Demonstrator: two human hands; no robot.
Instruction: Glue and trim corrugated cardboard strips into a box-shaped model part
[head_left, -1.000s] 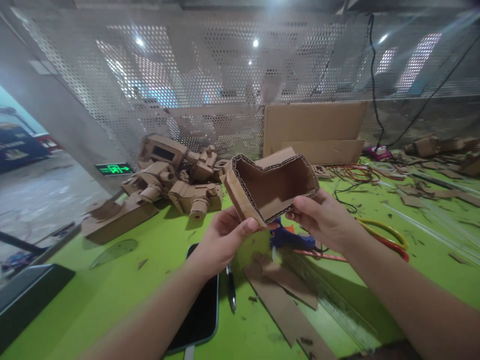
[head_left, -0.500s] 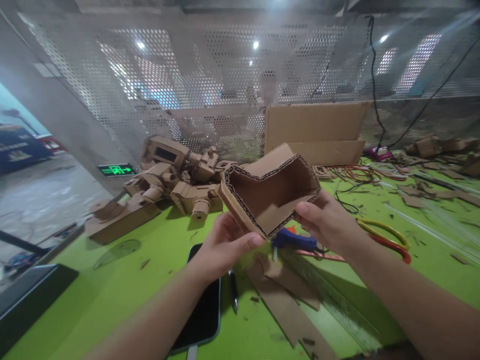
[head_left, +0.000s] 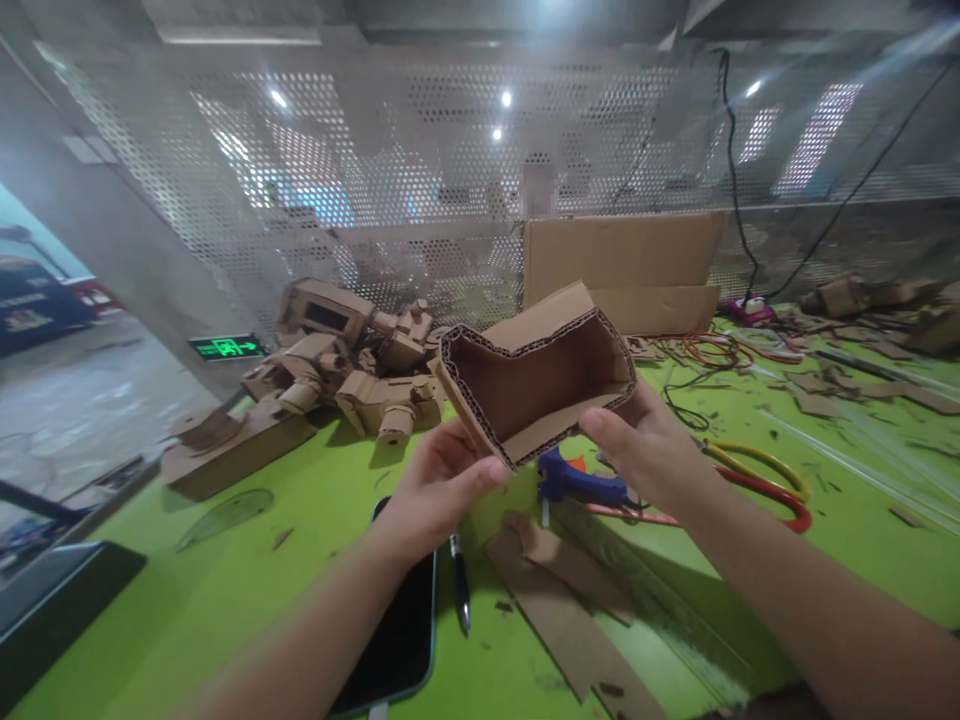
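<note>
Phone: flat on green table, near the pen;
Left hand: fingers and thumb holding the lower left of the box;
Box: tilted, above the table, between both hands;
Glue gun: on the table;
Right hand: fingers gripping the box's right end

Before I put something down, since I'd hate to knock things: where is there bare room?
Mostly bare green tabletop shows between the dark object at left and the phone, and at right between the red-and-yellow handles and right forearm. Crowded: around the cardboard models, and below the held cardboard box, where a glue gun, pen and cardboard strips lie.
</note>
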